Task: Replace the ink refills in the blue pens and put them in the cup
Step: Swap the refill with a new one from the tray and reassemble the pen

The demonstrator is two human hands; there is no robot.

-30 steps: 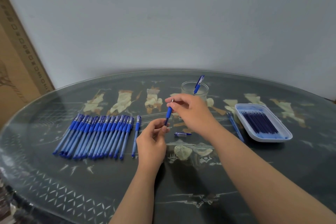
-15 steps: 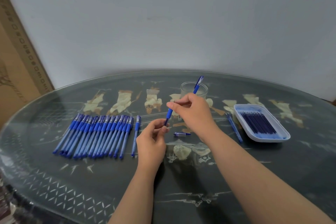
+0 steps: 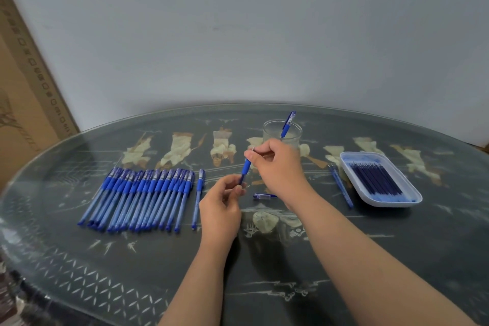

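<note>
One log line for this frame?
left hand: holds pen barrel | right hand: pinches its tip | cup: holds capped pen | cap: on table

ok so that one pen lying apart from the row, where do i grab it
Pinch the single pen across its clear barrel, below the blue grip, coming down from above. It lies flat on the table, tail toward you, and the row of pens sits close on its left, so fingers likely fit better over the top than sideways.

Two forearms, bare as far as they show. Likewise left hand [image 3: 221, 204] and right hand [image 3: 277, 167]; nails short.
</note>
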